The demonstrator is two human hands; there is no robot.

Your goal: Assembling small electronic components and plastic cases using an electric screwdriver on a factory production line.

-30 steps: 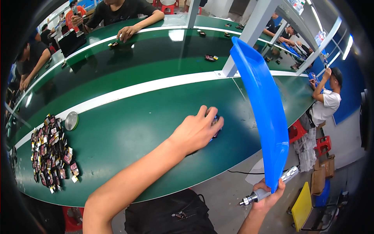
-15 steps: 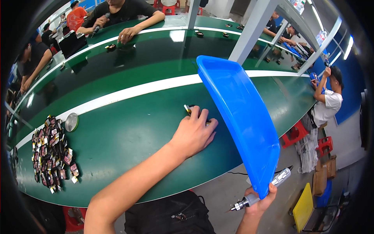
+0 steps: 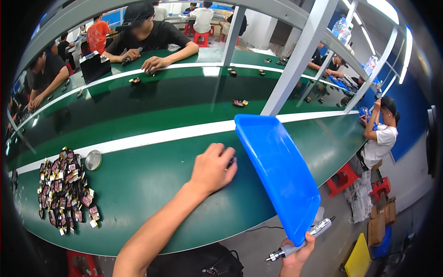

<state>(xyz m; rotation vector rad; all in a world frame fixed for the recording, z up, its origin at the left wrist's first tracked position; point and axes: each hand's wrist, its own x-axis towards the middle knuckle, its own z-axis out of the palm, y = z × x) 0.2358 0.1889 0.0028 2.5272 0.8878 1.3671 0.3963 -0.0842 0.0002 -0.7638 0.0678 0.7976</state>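
Note:
My left hand (image 3: pixel 212 168) rests over the green worktable with its fingers curled down. A small dark part (image 3: pixel 232 161) shows at its fingertips, mostly covered by them. In my right hand (image 3: pixel 299 253), at the lower right, are both a grey electric screwdriver (image 3: pixel 320 226) and the lower corner of a blue plastic tray (image 3: pixel 288 173). The tray is tilted up on its end, its hollow side in view with nothing seen inside. The screwdriver's bit points left.
A heap of small black parts with pale tabs (image 3: pixel 64 191) lies at the left beside a round tin (image 3: pixel 93 160). Beyond a white rail (image 3: pixel 184 135), a dark belt (image 3: pixel 175 104) carries similar parts. A grey post (image 3: pixel 302 55) rises behind the tray. Co-workers sit across the belt.
The view has tipped upward. My left hand has shifted left, away from the tray, its fingers covering more of the part. The right hand still grips tray and screwdriver.

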